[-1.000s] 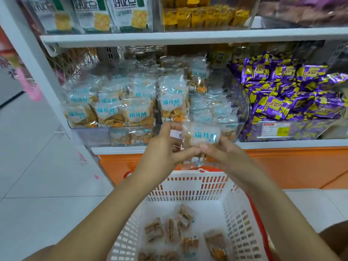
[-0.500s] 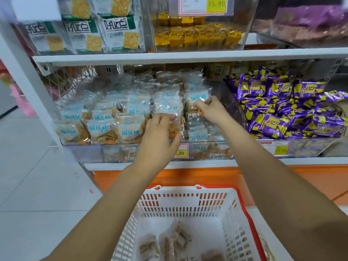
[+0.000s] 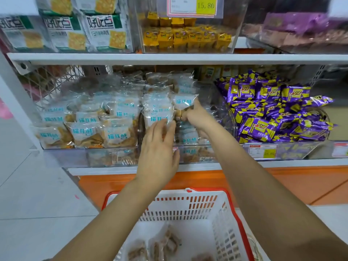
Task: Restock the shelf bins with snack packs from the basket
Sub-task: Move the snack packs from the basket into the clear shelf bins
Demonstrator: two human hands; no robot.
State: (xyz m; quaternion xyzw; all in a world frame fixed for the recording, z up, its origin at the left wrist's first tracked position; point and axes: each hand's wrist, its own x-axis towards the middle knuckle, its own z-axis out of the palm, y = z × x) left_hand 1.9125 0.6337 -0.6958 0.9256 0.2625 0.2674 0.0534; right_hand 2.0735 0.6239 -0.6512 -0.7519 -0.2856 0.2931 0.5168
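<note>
- As we look down from the head camera, our right hand (image 3: 195,117) is up at the shelf (image 3: 282,163), over the clear bin (image 3: 62,157), and has hold of one snack pack (image 3: 185,102).
- Snack pack: clear wrap, pale label with blue print, brown pieces inside. It stands upright above the right fingers (image 3: 183,116), which are curled tight on its lower edge. The label shows whole above the knuckles.
- It sits at the right end of the stocked packs (image 3: 84,129) filling the bin, close against the stack to its left. We cannot tell whether it rests on the packs beneath.
- Our left hand (image 3: 158,147) is loose and flat, fingers straight and a little spread, gripping nothing. Its fingertips (image 3: 165,123) lie against the front pack (image 3: 156,116) of the next stack, just left of and below the held one.
- Our hands are near each other, not touching.
- Basket (image 3: 188,202): white mesh, red rim, below the shelf and between our forearms. A few loose packs (image 3: 165,243) lie on its floor, blurred.
- Right of the bin is a heap of purple packs (image 3: 273,113), with a price label (image 3: 262,150) in front.
- On the board above are yellow packs (image 3: 184,38) in a clear box, a price card (image 3: 192,5) reading 15.80, and cracker bags (image 3: 101,32) to the left.
</note>
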